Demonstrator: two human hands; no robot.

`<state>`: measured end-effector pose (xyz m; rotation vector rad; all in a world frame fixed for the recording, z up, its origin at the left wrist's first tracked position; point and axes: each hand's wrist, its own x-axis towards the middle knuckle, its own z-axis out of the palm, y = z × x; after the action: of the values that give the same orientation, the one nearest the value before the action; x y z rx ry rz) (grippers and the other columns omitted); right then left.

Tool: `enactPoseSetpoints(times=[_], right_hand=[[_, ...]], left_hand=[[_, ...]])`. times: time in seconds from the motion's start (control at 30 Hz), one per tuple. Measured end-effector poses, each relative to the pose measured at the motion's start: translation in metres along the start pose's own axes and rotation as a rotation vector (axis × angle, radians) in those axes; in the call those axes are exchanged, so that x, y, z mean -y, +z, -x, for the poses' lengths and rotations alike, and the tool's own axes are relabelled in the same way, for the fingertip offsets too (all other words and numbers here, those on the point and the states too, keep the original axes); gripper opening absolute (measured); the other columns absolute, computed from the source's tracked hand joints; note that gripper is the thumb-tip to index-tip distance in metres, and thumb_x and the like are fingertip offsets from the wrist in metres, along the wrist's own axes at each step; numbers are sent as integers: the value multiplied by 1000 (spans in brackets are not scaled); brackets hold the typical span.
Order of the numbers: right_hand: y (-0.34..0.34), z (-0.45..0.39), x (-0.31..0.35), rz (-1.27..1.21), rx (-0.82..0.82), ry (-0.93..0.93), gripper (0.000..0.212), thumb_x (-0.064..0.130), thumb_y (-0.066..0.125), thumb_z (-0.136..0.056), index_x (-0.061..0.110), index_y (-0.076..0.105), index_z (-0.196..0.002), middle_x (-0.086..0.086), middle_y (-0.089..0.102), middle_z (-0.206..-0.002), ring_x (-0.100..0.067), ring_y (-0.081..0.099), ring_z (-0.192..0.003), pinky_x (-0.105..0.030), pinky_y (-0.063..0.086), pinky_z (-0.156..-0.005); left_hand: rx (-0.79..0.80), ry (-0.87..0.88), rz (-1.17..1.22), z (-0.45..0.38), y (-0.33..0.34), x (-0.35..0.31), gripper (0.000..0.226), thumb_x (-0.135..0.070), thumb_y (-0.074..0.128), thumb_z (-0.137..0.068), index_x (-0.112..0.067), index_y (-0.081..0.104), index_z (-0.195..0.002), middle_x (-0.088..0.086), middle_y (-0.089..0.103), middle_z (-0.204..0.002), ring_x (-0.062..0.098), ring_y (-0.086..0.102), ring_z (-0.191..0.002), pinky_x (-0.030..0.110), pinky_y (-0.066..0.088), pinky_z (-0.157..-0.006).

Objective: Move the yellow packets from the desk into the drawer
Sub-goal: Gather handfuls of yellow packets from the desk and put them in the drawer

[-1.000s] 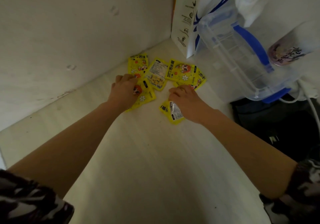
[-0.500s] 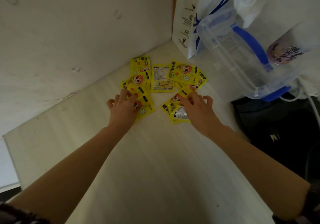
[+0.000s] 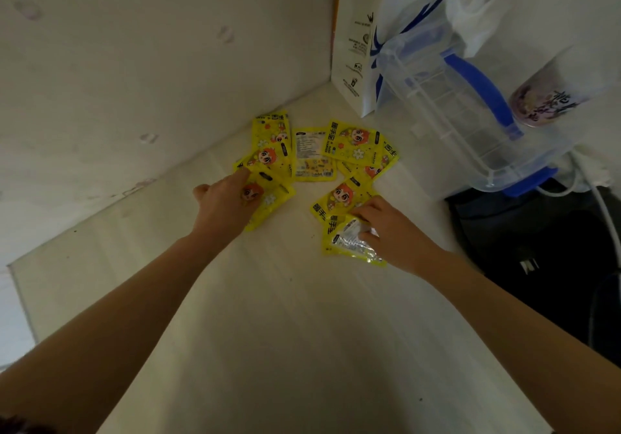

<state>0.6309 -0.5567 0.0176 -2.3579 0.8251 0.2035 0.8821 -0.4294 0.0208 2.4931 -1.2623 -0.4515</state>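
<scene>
Several yellow packets with a cartoon face lie spread on the pale desk [image 3: 268, 316] near the wall corner. My left hand [image 3: 224, 203] rests on the left group of yellow packets [image 3: 268, 164], fingers curled over the nearest one. My right hand [image 3: 386, 228] pinches a packet [image 3: 346, 242] lying printed-back side up at the right front, with another packet [image 3: 339, 198] just beyond it. More packets [image 3: 356, 144] lie flat at the back. No drawer is in view.
A white paper bag [image 3: 363, 47] stands in the corner. A clear plastic bin with blue handles [image 3: 470, 114] leans at the right, with a bottle [image 3: 544, 100] beside it. A black object [image 3: 537, 248] and white cables sit at the desk's right edge.
Both hands have drawn back toward me, dragging packets with them. The right hand now grips the front right packet at its edge.
</scene>
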Motion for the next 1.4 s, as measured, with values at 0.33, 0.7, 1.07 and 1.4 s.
enactPoseSetpoints(times=[0.33,0.7,1.07,1.4], right_hand=[[-25,-47,-5,99,98,46,12,5,49,-92,15,52,-97,-13,56,-108,-31,50,-109,-37,41,-92],[-10,-67,-7,310,97,47,43,9,47,-92,15,42,-134,1,42,-141,-31,25,-133,-44,27,-104],[-6,-41,-8,258,21,151,40,23,48,-94,12,42,-133,-18,21,-152,-34,26,-137,-48,26,-107],[4,-4,3,-167,-78,310,36,23,55,-94,7,46,-124,-15,47,-120,-30,55,-104,-29,42,-83]], left_hand=[[27,-122,148,-57,-12,-22,54,-22,66,-82,-21,38,-128,1,55,-92,37,59,-100,44,36,-93],[41,-152,36,-79,5,-10,36,-23,69,-80,-8,52,-109,13,59,-111,34,54,-107,41,34,-91],[55,-276,128,-50,11,3,37,-24,71,-80,-7,51,-105,16,58,-109,38,55,-101,50,45,-91],[53,-352,278,6,12,15,30,-24,73,-75,-14,50,-92,4,62,-84,34,60,-86,45,52,-78]])
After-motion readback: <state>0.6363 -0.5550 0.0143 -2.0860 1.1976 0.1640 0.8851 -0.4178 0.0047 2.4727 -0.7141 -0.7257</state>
